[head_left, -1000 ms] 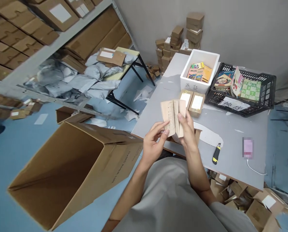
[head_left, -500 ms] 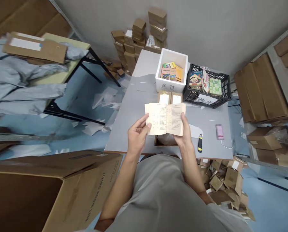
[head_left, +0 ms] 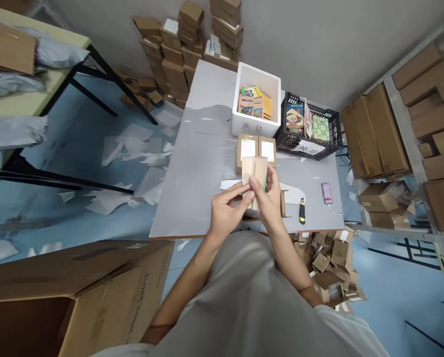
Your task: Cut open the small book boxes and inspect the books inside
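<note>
Above the front part of the grey table [head_left: 180,198], both hands grip a small paperback book [head_left: 248,171] with its page edges turned up toward me. My left hand [head_left: 227,206] pinches its left side with thumb and fingers. On the right, my right hand [head_left: 268,201] wraps round the cover, its thumb pressed on the pages near the middle. The pages are split into two thick blocks, and no print is readable. Partly hidden under my hands is an open cardboard box [head_left: 283,203]. Just beyond the book sit two small brown boxes [head_left: 244,141] with white labels.
A white foam box [head_left: 256,126] with books and a black crate [head_left: 299,146] of books stand at the back. A yellow-black utility knife [head_left: 302,210] and a phone [head_left: 326,193] with a cable lie right. A large open carton [head_left: 125,292] is at my left; cardboard boxes [head_left: 337,253] heap below right.
The book was spread open with printed pages facing me; now it is nearly closed and tilted upright. My hands have come together around it. The view has shifted slightly right.
</note>
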A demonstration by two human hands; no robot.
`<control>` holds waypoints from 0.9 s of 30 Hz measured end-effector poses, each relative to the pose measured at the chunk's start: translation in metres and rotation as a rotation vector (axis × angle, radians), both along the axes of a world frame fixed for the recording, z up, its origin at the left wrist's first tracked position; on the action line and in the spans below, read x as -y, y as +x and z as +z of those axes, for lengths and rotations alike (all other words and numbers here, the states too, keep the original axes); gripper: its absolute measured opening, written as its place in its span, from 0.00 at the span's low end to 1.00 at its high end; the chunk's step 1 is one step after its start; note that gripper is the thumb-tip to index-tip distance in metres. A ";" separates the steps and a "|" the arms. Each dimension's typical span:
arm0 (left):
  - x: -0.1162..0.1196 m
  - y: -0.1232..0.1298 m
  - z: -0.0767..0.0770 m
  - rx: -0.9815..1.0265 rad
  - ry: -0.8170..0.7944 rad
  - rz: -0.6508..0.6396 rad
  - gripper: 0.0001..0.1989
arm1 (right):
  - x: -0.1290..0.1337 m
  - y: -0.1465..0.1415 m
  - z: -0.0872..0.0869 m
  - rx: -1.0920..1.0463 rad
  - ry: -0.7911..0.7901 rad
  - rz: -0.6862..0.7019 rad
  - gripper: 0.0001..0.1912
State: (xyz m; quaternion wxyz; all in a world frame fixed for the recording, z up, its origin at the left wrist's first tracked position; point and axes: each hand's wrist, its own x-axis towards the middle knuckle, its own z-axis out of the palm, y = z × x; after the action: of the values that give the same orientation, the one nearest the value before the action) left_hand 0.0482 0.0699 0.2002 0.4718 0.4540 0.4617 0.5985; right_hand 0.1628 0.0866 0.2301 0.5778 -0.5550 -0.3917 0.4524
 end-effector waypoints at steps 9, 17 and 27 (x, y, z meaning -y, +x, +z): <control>-0.013 -0.037 -0.010 0.147 -0.184 0.087 0.24 | 0.013 -0.001 0.017 -0.372 -0.107 -0.009 0.33; -0.012 -0.053 -0.011 0.369 -0.285 0.034 0.27 | 0.031 0.003 0.035 -0.456 -0.086 -0.043 0.32; 0.010 -0.051 0.001 0.417 -0.253 0.028 0.27 | 0.061 0.008 0.059 -0.419 -0.026 -0.015 0.31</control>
State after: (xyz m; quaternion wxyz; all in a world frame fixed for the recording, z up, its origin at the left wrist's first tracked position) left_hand -0.0030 0.0599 0.2011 0.6016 0.2516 0.4317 0.6232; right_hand 0.1712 0.0261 0.2888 0.6429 -0.4590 -0.2529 0.5586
